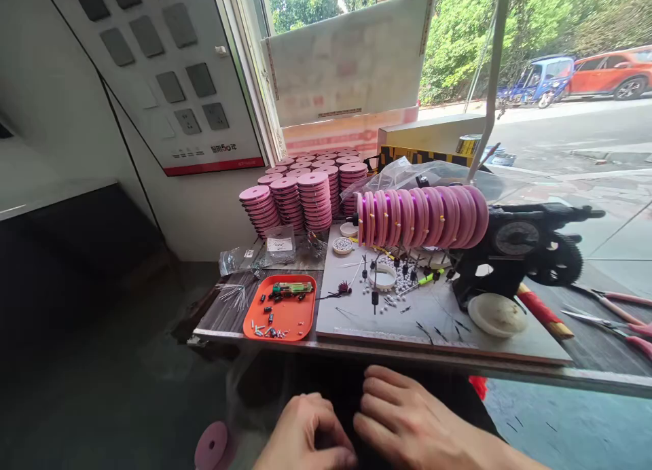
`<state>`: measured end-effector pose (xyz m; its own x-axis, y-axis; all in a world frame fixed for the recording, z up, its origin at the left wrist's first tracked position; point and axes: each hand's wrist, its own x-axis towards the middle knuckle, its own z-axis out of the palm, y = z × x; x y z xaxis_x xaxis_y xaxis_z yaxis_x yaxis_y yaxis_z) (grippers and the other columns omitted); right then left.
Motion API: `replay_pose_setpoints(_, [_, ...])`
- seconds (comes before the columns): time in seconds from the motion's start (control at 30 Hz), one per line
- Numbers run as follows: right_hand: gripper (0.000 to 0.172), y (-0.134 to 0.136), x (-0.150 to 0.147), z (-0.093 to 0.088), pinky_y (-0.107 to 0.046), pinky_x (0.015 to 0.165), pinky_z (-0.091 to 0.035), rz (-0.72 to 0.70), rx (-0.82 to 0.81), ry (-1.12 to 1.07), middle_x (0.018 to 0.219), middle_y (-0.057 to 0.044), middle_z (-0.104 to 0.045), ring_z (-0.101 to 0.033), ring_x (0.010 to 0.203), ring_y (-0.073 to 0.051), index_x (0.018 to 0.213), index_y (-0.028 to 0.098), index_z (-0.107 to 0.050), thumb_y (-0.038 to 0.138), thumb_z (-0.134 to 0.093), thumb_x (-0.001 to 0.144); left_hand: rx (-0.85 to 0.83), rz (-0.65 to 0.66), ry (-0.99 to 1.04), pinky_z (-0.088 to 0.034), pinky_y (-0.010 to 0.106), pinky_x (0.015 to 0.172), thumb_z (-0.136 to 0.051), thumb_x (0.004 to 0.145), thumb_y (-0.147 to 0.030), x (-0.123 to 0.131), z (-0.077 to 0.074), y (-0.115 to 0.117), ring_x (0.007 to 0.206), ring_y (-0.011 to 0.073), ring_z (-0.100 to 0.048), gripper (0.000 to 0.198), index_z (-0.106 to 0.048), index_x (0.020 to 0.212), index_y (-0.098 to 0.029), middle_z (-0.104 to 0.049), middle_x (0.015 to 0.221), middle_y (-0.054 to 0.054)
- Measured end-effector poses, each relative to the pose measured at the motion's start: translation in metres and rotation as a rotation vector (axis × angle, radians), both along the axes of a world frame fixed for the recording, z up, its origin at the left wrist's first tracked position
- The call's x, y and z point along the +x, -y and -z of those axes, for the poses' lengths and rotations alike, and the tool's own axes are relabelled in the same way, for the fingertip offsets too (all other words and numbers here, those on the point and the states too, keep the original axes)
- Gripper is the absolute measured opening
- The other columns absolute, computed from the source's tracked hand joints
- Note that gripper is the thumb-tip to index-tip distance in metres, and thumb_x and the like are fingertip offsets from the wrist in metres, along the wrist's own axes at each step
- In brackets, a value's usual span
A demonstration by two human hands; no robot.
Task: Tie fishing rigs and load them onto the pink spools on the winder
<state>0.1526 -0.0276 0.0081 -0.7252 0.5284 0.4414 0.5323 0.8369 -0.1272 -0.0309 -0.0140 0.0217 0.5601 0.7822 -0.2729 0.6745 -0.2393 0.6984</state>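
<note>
Just below the table's front edge, over my dark lap, my left hand (310, 432) is curled closed with thumb and fingers together. Beside it my right hand (400, 416) is also closed, knuckles up. What either holds, if anything, is hidden. On the table beyond, an orange tray (293, 312) carries small black and metal parts and a green lighter-like item (292, 288). To its right lies a pale board (339, 320) with scattered white beads (405, 273), a white ring (382, 277) and small black floats. Pink foam discs (422, 216) are lined up on a black winding device (514, 242).
Stacks of pink spools (314, 200) stand at the back left beside plastic bags (280, 246). A white dish (498, 315), a red-wrapped stick (545, 310) and pliers (619, 314) lie at the right. One pink disc (211, 444) is low at the left.
</note>
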Motion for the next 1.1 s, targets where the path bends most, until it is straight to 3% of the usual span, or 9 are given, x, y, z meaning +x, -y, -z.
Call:
replay_pose_setpoints(0.17, [0.027, -0.003, -0.012, 0.017, -0.025, 0.049, -0.032, 0.024, -0.175, -0.165, 0.054, 0.001, -0.054, -0.045, 0.049, -0.012, 0.064, 0.019, -0.052, 0.017, -0.036, 0.086, -0.041, 0.15, -0.015, -0.038, 0.022, 0.059, -0.064, 0.067, -0.019, -0.015, -0.038, -0.038, 0.066, 0.0137, -0.055, 0.008, -0.07, 0.072, -0.022, -0.062, 0.067, -0.002])
replay_pose_setpoints(0.27, [0.024, -0.003, -0.013, 0.015, -0.022, 0.052, -0.033, 0.124, -0.368, -0.318, 0.058, 0.0, -0.057, -0.05, 0.054, -0.011, 0.067, 0.019, -0.054, 0.018, -0.04, 0.086, 0.44, -0.132, 0.042, -0.04, 0.026, 0.071, -0.054, 0.076, -0.018, -0.003, -0.042, -0.078, 0.077, 0.0162, -0.055, 0.011, -0.065, 0.078, -0.019, -0.063, 0.078, 0.002])
replay_pose_setpoints(0.37, [0.02, -0.003, -0.006, 0.011, -0.021, 0.053, -0.035, 0.203, -0.498, -0.348, 0.062, 0.0, -0.058, -0.052, 0.058, -0.011, 0.069, 0.018, -0.056, 0.017, -0.044, 0.085, 0.667, -0.126, -0.006, -0.038, 0.03, 0.077, -0.055, 0.075, -0.015, 0.012, -0.035, -0.104, 0.08, 0.0183, -0.053, 0.01, -0.062, 0.069, -0.017, -0.063, 0.076, 0.003])
replay_pose_setpoints(0.47, [0.02, -0.002, 0.004, 0.012, -0.022, 0.056, -0.036, 0.266, -0.571, -0.303, 0.066, -0.001, -0.059, -0.053, 0.06, -0.012, 0.071, 0.018, -0.057, 0.015, -0.043, 0.085, 0.632, -0.162, 0.017, -0.039, 0.028, 0.075, -0.054, 0.075, -0.016, 0.013, -0.034, -0.098, 0.079, 0.0173, -0.054, 0.009, -0.062, 0.072, -0.018, -0.063, 0.077, 0.002])
replay_pose_setpoints(0.57, [0.017, 0.0, 0.013, 0.015, -0.023, 0.058, -0.038, 0.306, -0.633, -0.305, 0.069, -0.002, -0.06, -0.055, 0.065, -0.014, 0.074, 0.018, -0.058, 0.015, -0.045, 0.085, 0.321, -0.074, 0.006, -0.04, 0.022, 0.062, -0.054, 0.075, -0.018, -0.003, -0.031, -0.071, 0.067, 0.0137, -0.057, 0.01, -0.063, 0.074, -0.02, -0.065, 0.069, -0.002])
replay_pose_setpoints(0.63, [0.017, 0.001, 0.016, 0.016, -0.023, 0.059, -0.04, 0.309, -0.671, -0.335, 0.071, -0.002, -0.06, -0.056, 0.066, -0.014, 0.076, 0.018, -0.058, 0.017, -0.044, 0.085, 0.13, 0.068, -0.116, -0.04, 0.021, 0.059, -0.054, 0.074, -0.017, -0.013, -0.018, -0.052, 0.064, 0.0137, -0.059, 0.013, -0.065, 0.074, -0.021, -0.066, 0.067, -0.003])
replay_pose_setpoints(0.73, [0.018, 0.002, 0.017, 0.016, -0.024, 0.059, -0.04, 0.315, -0.725, -0.387, 0.071, -0.003, -0.06, -0.056, 0.066, -0.014, 0.077, 0.018, -0.057, 0.021, -0.043, 0.087, 0.139, 0.054, -0.33, -0.041, 0.027, 0.068, -0.05, 0.074, -0.012, -0.012, 0.023, -0.035, 0.079, 0.0195, -0.062, 0.021, -0.067, 0.082, -0.021, -0.07, 0.083, 0.003])
replay_pose_setpoints(0.93, [0.022, 0.002, 0.017, 0.016, -0.024, 0.056, -0.039, 0.373, -0.808, -0.441, 0.067, -0.002, -0.059, -0.052, 0.061, -0.014, 0.076, 0.018, -0.057, 0.03, -0.042, 0.087, 0.092, 0.076, -0.398, -0.043, 0.037, 0.083, -0.047, 0.084, -0.017, 0.032, 0.109, -0.042, 0.093, 0.0194, -0.059, 0.019, -0.062, 0.095, -0.016, -0.066, 0.098, 0.006])
replay_pose_setpoints(1.1, [0.025, 0.004, 0.016, 0.019, -0.024, 0.057, -0.04, 0.407, -0.832, -0.481, 0.069, -0.002, -0.061, -0.054, 0.063, -0.014, 0.077, 0.018, -0.058, 0.033, -0.041, 0.087, 0.028, 0.096, -0.499, -0.048, 0.039, 0.077, -0.051, 0.085, -0.03, 0.061, 0.132, -0.05, 0.087, 0.0173, -0.059, 0.022, -0.058, 0.096, -0.014, -0.061, 0.098, 0.006])
